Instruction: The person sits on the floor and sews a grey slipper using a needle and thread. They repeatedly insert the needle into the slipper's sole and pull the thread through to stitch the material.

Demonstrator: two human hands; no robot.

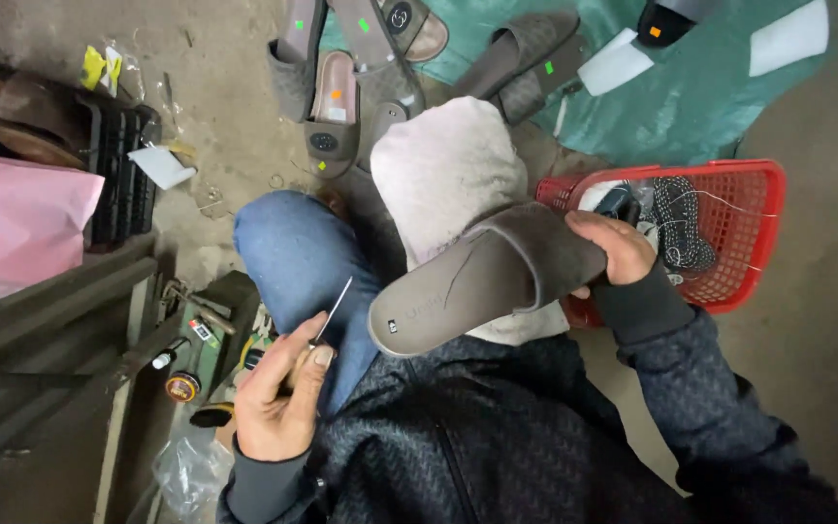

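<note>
While the grey slipper (477, 281) lies sole-up across the lap, long axis running left-right, the right hand (618, 247) grips its strap end; left hand (283, 393), just beside the toe, pinches an awl (334, 309) aimed twd it. Red basket (729, 233) sits behind.

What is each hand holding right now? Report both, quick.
Left hand: closed on a thin metal awl, point up.
Right hand: fingers closed on the grey slide sandal, sole facing up over the lap.
</note>
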